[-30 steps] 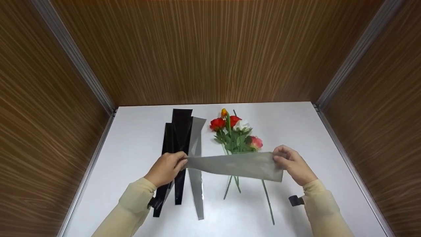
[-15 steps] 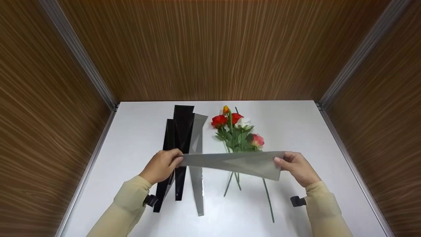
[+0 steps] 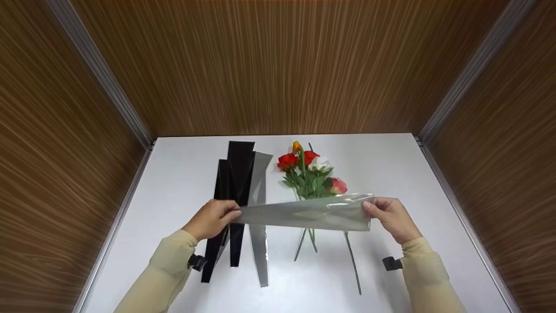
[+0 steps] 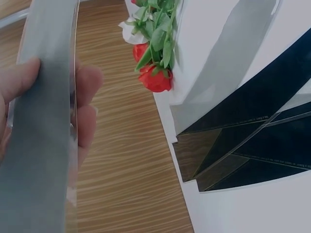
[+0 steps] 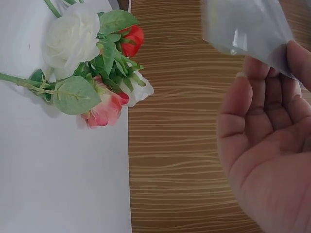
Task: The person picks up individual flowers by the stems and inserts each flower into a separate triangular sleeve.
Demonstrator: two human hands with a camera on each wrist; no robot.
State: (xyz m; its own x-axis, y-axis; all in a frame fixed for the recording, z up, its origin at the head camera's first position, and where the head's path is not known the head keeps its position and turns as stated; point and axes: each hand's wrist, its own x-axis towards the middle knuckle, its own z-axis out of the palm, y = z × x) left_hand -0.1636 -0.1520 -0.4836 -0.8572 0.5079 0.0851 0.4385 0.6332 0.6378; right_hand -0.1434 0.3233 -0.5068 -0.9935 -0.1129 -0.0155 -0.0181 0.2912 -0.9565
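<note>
A grey translucent flower sleeve (image 3: 308, 214) is stretched sideways above the table between my hands. My left hand (image 3: 212, 219) pinches its narrow end, thumb on one face and fingers behind, as the left wrist view shows on the sleeve (image 4: 43, 121). At the wide right end, my right hand (image 3: 393, 218) pinches the edge between thumb and fingers. Beyond and partly under the sleeve lie flowers: red roses (image 3: 287, 161), a white rose (image 3: 320, 164), a pink flower (image 3: 338, 186) and an orange bud (image 3: 296, 146). The sleeve hides the middle of their stems.
Black sleeves (image 3: 240, 174) and another grey sleeve (image 3: 259, 248) lie on the white table (image 3: 182, 174), left of the flowers. Green stems (image 3: 353, 263) point toward the near side. Wood-grain panels (image 3: 278, 69) enclose the table at the back and both sides.
My left hand has shifted a little to the left, drawing the sleeve straighter. The wide end has turned, and its upper edge now shows a glossy clear film. Both hands keep their pinch.
</note>
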